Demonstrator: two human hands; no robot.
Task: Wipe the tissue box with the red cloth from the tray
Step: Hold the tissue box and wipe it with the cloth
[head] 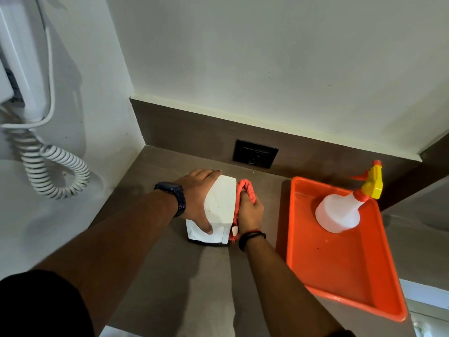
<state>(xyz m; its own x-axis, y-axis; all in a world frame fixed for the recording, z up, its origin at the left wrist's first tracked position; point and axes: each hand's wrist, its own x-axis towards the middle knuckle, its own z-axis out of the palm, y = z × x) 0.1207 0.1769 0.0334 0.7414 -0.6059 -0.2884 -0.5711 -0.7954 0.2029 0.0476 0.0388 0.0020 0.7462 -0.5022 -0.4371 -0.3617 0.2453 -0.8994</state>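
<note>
Tissue box looked smooth matt white; red cloth was soft, ribbed fabric. Tray was glossy orange plastic, spray bottle translucent plastic. Counter was matt brown, wood-look. Phone cord was coiled plastic.

We count one white tissue box, one bunched red cloth, one orange plastic tray, one translucent spray bottle at three o'clock.

No readable text anywhere; tiny mark on the socket is too small to make out.
</note>
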